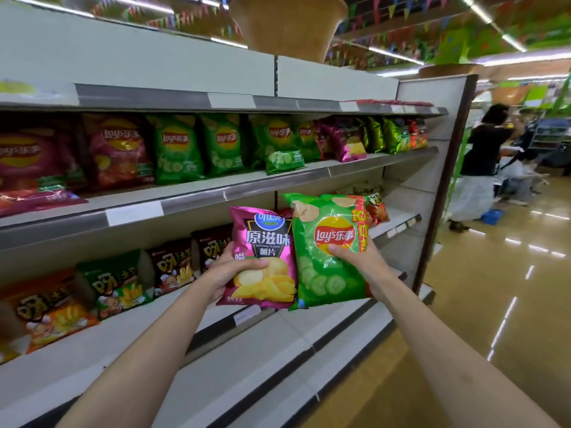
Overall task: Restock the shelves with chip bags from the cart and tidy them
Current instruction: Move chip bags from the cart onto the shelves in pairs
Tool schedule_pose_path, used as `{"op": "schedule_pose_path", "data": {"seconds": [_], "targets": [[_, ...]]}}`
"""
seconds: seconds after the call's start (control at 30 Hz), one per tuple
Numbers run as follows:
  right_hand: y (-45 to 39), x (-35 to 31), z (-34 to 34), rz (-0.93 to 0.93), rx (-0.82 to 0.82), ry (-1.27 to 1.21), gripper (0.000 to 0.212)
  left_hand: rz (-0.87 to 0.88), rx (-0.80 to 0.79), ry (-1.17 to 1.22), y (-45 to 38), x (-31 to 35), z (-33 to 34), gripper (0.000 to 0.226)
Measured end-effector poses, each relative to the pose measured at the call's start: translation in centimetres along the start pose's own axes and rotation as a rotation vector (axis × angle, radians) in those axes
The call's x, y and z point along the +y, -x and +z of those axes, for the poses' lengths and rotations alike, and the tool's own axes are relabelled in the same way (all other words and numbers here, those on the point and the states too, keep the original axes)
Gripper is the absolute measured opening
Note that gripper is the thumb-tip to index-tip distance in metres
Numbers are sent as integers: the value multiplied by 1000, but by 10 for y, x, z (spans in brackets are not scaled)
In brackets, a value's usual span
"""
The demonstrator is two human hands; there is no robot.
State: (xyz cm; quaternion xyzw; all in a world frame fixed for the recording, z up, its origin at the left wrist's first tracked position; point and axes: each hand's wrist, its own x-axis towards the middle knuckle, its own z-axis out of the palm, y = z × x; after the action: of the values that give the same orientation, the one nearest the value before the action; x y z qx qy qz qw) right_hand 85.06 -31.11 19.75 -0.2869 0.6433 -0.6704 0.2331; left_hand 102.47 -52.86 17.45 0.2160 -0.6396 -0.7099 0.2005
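On the far left, the middle shelf [185, 193] carries a row of Lay's bags: magenta bags [31, 162], then a red bag [120, 149], then several green bags [179, 149] standing upright side by side, with smaller purple and green packs [349, 140] toward the right end. One green bag [279, 146] leans forward at the shelf edge. Below, the lower shelf [123, 329] holds orange snack bags [52, 310], a green one [117, 279] and dark brown ones [173, 264], all tilted back against the rear panel.

The left hand [234, 270] grips a pink chip bag [265, 242] by its lower left part, thumb curled across the front and fingers hidden behind it. Just beside it, touching along one edge, the right hand [358, 257] holds a green Lay's bag [327, 251], thumb pressed on the front near the logo, fingers behind; an orange-red bag [361, 223] shows behind the green one in the same grip. Both bags hang in the air in front of the lower shelf, blocking the view of the stock behind them, where a small orange pack [377, 208] peeks out.

To the right, the shelving ends at a white end panel [432, 149]. Beyond it lies a glossy tan floor [494, 273], where a person in a dark top and white skirt [479, 168] stands well apart, blurred. Wicker baskets [287, 26] sit on top of the shelving.
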Motion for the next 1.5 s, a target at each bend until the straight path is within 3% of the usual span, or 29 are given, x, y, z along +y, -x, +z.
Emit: {"op": "schedule_pose_path", "data": {"seconds": [0.37, 0.47, 0.6, 0.83, 0.93, 1.03, 1.13, 1.27, 1.5], "targets": [[-49, 17, -66, 1, 39, -77, 90, 10, 59, 14, -35, 0, 59, 119], [-67, 18, -78, -6, 30, -98, 78, 47, 103, 10, -53, 2, 76, 114], [-90, 21, -101, -15, 61, -91, 86, 82, 129, 20, -89, -2, 102, 110], [-151, 6, -158, -46, 100, -71, 77, 192, 165, -46, -169, 11, 152, 101], [-190, -8, -171, -46, 106, -63, 76, 271, 200, -100, -204, 34, 165, 88], [-229, -22, -177, -84, 84, -62, 59, 356, 237, -146, -234, 59, 168, 54], [-265, -36, -177, -118, 28, -62, 57, 389, 280, -182, -255, 78, 162, 49], [-301, -45, -172, -81, -41, -85, 51, 403, 287, -215, -266, 95, 154, 22], [-362, -57, -147, 64, -98, -136, 23, 350, 403, -230, -266, 113, 142, 19]]}}
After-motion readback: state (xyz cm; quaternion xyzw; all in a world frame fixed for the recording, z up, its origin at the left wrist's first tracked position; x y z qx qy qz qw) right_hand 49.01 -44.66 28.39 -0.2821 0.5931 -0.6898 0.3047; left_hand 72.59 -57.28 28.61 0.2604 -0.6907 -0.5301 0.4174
